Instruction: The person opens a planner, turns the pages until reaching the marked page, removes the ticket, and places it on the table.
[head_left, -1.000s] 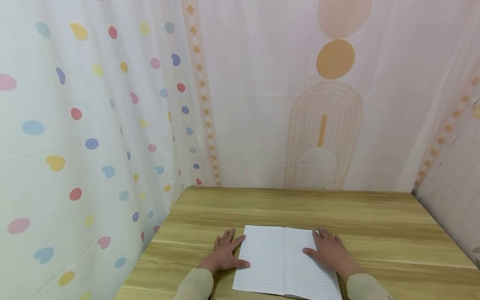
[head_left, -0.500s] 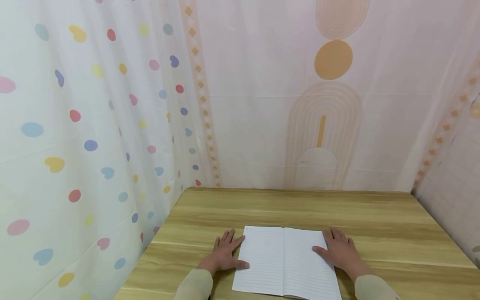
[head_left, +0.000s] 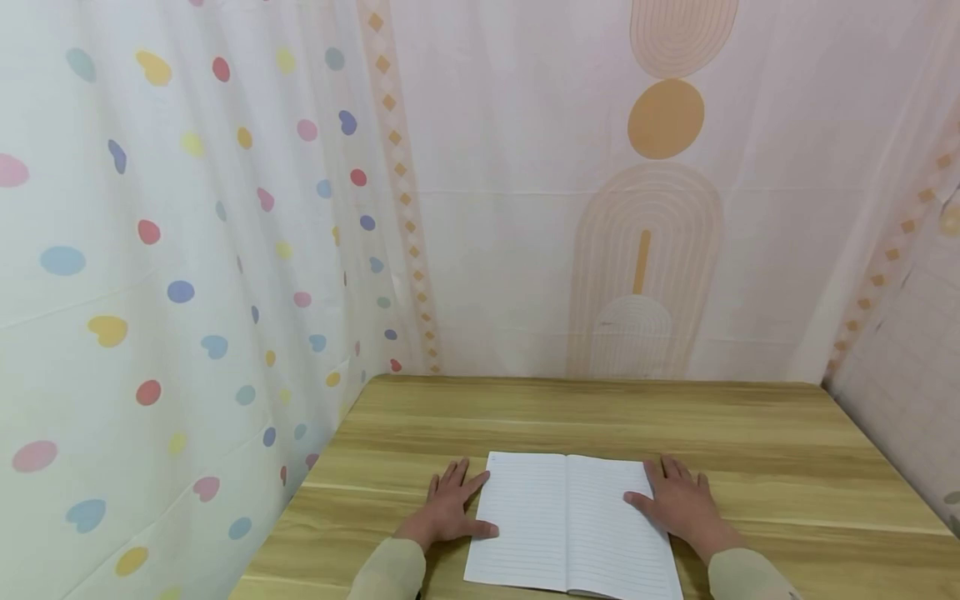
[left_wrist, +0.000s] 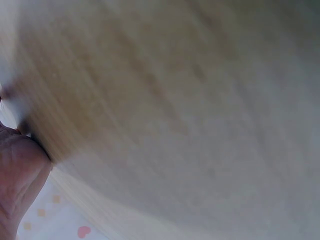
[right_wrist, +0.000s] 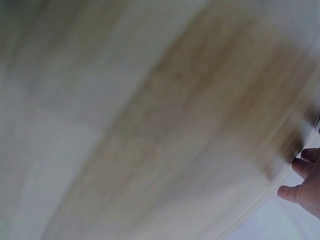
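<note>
Notebook: light is falling softly.
Spotted curtain: left of the notebook, it is looking bright.
Back curtain: beyond the notebook, it is looking dimmer.
Tabletop: both wrist views are blurring it.

Head view faces forward-down; wrist views close, probably sharing blurred table.

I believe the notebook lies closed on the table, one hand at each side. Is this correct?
Not quite: the notebook is open, not closed, as the head view shows. The rest is right: it lies on the table, left hand and right hand at its sides.
</note>
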